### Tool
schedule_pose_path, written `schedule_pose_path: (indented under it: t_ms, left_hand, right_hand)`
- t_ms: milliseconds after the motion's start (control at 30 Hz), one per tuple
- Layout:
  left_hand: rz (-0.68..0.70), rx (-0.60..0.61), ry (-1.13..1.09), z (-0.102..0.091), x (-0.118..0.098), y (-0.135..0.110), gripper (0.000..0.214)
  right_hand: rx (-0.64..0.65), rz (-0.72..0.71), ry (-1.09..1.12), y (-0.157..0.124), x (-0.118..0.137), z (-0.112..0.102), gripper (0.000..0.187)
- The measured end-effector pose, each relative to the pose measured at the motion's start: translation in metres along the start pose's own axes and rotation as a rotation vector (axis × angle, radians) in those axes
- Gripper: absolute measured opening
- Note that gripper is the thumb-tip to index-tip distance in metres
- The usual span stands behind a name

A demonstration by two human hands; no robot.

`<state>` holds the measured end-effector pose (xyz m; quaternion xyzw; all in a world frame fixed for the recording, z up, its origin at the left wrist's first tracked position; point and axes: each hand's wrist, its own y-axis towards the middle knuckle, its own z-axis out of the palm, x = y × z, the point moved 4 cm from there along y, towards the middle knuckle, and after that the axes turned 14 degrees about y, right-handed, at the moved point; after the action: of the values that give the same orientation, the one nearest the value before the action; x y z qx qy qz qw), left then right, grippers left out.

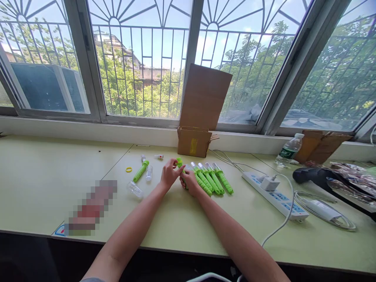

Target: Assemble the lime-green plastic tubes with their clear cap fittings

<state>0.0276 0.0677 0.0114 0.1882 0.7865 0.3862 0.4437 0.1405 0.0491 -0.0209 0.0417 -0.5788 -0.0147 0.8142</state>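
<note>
My left hand (170, 174) pinches a small bright green piece (179, 161) at its fingertips. Right beside it, my right hand (190, 183) is closed, with a bit of green showing between its fingers; most of what it grips is hidden. The two hands nearly touch. Just right of them lie several green ridged handles with clear tops (216, 183), side by side. To the left are a green handle (141, 171) with a clear tip, a clear plastic tube (149, 173), a larger clear cover (135, 189), a yellow ring (129, 169) and a small white piece (159, 156).
A cardboard box (194, 141) stands by the window behind my hands. On the right are a white power strip (276, 196) with cables, a coiled cable with a white adapter (323, 209), a water bottle (290, 149) and a black curved object (313, 176). A blurred patch covers something front left.
</note>
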Motion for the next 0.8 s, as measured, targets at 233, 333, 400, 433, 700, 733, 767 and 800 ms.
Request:
schedule_pose_path:
  t_ms: [233,333,400,433,700,733,767,800]
  left_hand:
    - [-0.146,0.026,-0.212,0.006,0.000,-0.001,0.036]
    - [-0.181,0.013,-0.217,0.004,0.000,-0.002,0.037]
    - [-0.197,0.003,-0.210,0.001,0.001,-0.002,0.037]
    - [-0.204,-0.005,-0.207,0.000,0.002,-0.002,0.037]
    - [-0.154,0.002,-0.125,-0.005,0.006,-0.001,0.035]
    - [-0.143,0.009,-0.120,-0.005,0.005,-0.001,0.035]
    - [-0.135,0.014,-0.119,-0.004,0.004,-0.001,0.034]
    - [-0.129,0.016,-0.123,-0.004,0.004,-0.001,0.033]
  right_hand:
    - [0.050,0.013,-0.029,0.000,0.001,0.000,0.029]
    - [0.066,-0.008,-0.092,0.000,-0.001,0.001,0.029]
    - [0.058,-0.046,-0.171,0.001,-0.003,0.003,0.027]
    - [0.042,-0.080,-0.225,0.002,-0.003,0.003,0.026]
    - [-0.079,-0.342,-0.478,0.006,0.004,0.003,0.021]
    - [-0.082,-0.316,-0.445,0.006,0.003,0.001,0.021]
    - [-0.086,-0.291,-0.411,0.007,0.001,0.000,0.021]
    - [-0.087,-0.270,-0.376,0.007,-0.001,-0.001,0.021]
